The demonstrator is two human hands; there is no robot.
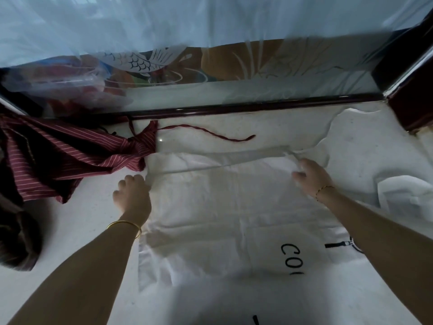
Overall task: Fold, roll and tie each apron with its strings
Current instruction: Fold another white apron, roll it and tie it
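Writing: black caps "CO" on the white apron (210, 219), lower right of the cloth, letters turned sideways to the camera; a 3rd letter is cut off by a fold, can't read it. No other label legible. Short black strap w/ buckle (339, 244) lies just right of the letters, next to the right forearm.

White apron is spread flat on the white surface (93, 231), centre of view, its far edge folded over into a raised band running left to right.

Left hand (132, 195): fingers curled tight on the left end of that band, at the apron's left edge. Gold bangle (125, 225) on that wrist.

Right hand (309, 177): fingers bent, pinching the right end of the same band, cloth bunched up under the fingertips. Thin bracelet (324, 190) on that wrist. Both hands on the apron's far part, arms reaching across it from the near side.

Red striped apron (70, 156) lies crumpled to the left, touching the white apron's far-left corner, just beyond the left hand. Its red string (210, 133) trails right across the surface, past the fold, apart from both hands.

More white cloth (398, 191) rumpled at right. Behind: glass panel w/ etched fish (140, 62).
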